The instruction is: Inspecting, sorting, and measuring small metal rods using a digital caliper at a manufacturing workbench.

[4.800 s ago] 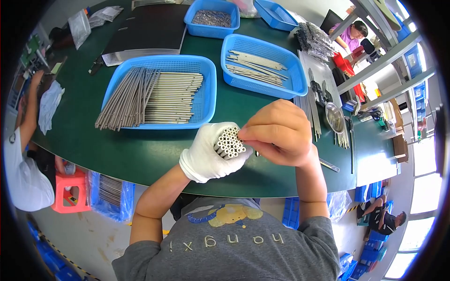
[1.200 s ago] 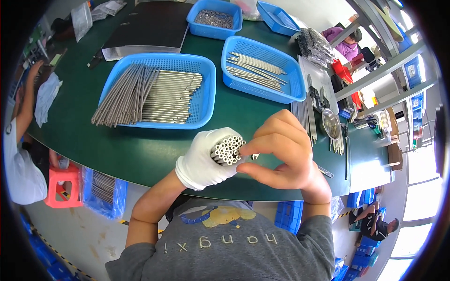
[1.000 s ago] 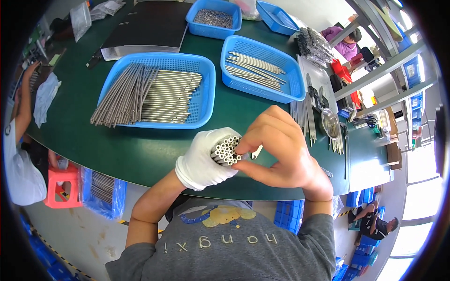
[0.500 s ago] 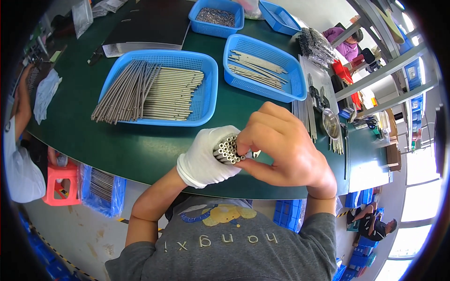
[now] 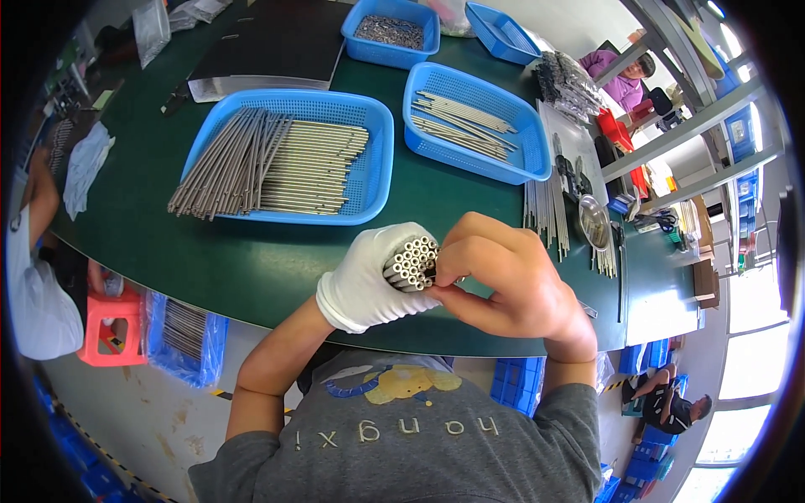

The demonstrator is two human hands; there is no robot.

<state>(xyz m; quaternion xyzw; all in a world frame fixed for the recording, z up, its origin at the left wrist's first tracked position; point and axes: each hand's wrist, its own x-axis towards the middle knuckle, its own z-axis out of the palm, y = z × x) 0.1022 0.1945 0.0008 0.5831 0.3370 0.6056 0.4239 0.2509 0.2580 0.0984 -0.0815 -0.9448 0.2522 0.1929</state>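
My left hand [image 5: 360, 281], in a white glove, is wrapped around a bundle of thin metal tubes [image 5: 411, 262]. Their round hollow ends face up toward me. Bare, my right hand [image 5: 510, 277] presses thumb and forefinger together at the right side of the bundle's ends. What sits between those fingertips is mostly hidden; a small dark spot shows beside them. Beyond my hands, a blue basket [image 5: 381, 159] holds many more tubes, some darker ones lying slantwise over a row of lighter ones.
Farther right, another blue basket [image 5: 537, 159] carries thin rods. Behind stand a blue bin [image 5: 350, 50] of small metal parts and a black binder [image 5: 268, 42]. Pliers [image 5: 570, 178], a metal dish [image 5: 594, 225] and loose rods [image 5: 545, 214] lie on the green table [image 5: 268, 260]. Other people sit nearby.
My right hand has shifted slightly right and down, and its fingers are drawn closer together, uncovering more tube ends. The left hand still grips the bundle, almost unmoved.
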